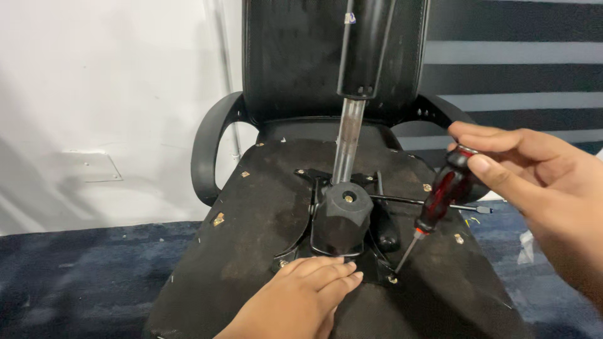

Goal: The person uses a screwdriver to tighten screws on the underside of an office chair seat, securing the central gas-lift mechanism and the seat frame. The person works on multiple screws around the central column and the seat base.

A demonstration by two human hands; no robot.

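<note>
closest to the lens, the left hand (300,295) lies flat with fingers spread lightly on the black underside of an upturned office chair seat (251,251), fingertips touching the foot of the metal tilt mechanism (342,220) at about six o'clock from its knob. it grips nothing, only presses down. the right hand (534,182) comes in from three o'clock, fingers pinching the red and black handle of a screwdriver (440,201). its shaft slants down toward seven o'clock, and the tip sits on or just at a screw (392,279) at the plate's near right corner.

as for progress, my reading is that the plate is mounted: it lies flat on the seat, and screw heads show at the near left corner (282,263) and the far side. the near right screw is the one in hand; whether it is being tightened or loosened i cannot tell.

the gas cylinder (347,141) rises toward twelve o'clock and its upper end is cut off by the frame. the chair back (295,63) and armrest (210,147) stand beyond. the right forearm runs out of view, and the plate's far corners are dim.
</note>
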